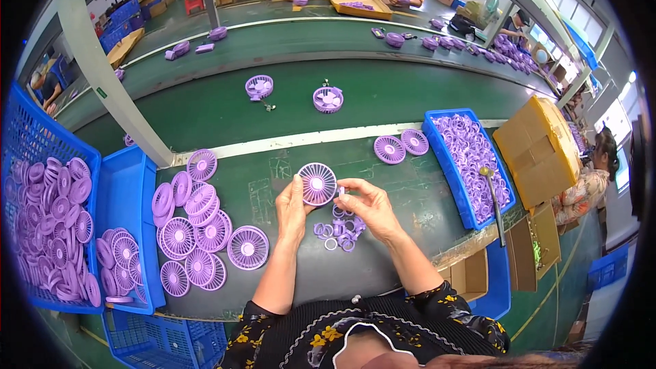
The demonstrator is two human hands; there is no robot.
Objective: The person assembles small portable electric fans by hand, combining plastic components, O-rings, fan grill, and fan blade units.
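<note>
A round purple fan grille (318,184) is tilted up in my left hand (291,213), gripped at its left edge between thumb and fingers. Close to the grille's right rim, my right hand (372,210) pinches a small purple ring-shaped part (341,192), partly covered by the fingertips. Below the hands lies a loose group of small purple rings (347,240), with one paler ring (331,244) among them. Many more grilles (199,266) overlap on the green worktable to the left. Two others (389,149) lie together to the right, beyond my right hand.
A blue tray (467,215) full of small purple rings stands right, with a hammer (496,208) across its edge. Blue crates (140,164) of grilles stand left. Beyond the white ledge, fan housings (328,100) lie on the green conveyor (383,89). A cardboard box (536,154) is far right; co-workers sit opposite.
</note>
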